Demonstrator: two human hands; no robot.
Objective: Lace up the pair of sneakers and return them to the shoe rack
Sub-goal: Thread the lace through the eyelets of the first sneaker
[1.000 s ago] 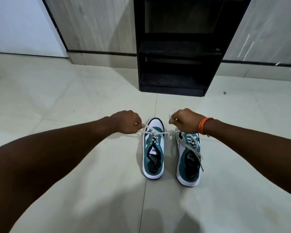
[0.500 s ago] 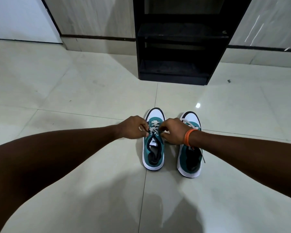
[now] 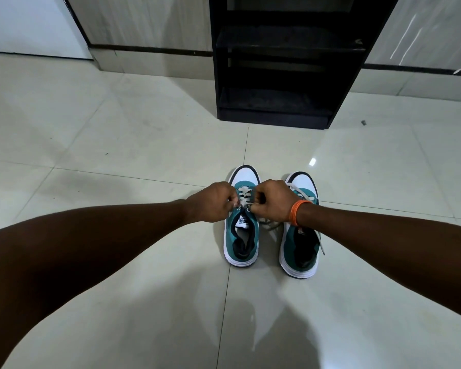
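Note:
Two teal-and-white sneakers stand side by side on the tiled floor, toes pointing away from me. Over the left sneaker (image 3: pixel 241 235), my left hand (image 3: pixel 210 202) and my right hand (image 3: pixel 273 199) are each pinched on an end of its grey lace (image 3: pixel 244 195) at the top eyelets, knuckles almost touching. The right sneaker (image 3: pixel 301 249) sits partly under my right wrist, and its lace (image 3: pixel 321 242) trails loose over its side. The black shoe rack (image 3: pixel 285 62) stands straight ahead with its shelves bare.
Pale glossy floor tiles (image 3: pixel 117 155) stretch all around the shoes. A tiled wall with a dark skirting strip (image 3: pixel 149 49) runs behind the rack. A small dark speck (image 3: pixel 363 122) lies on the floor to the rack's right.
My hands came together from a wide outward pull on the lace to a close pinch over the left sneaker's tongue. The view tilted down slightly.

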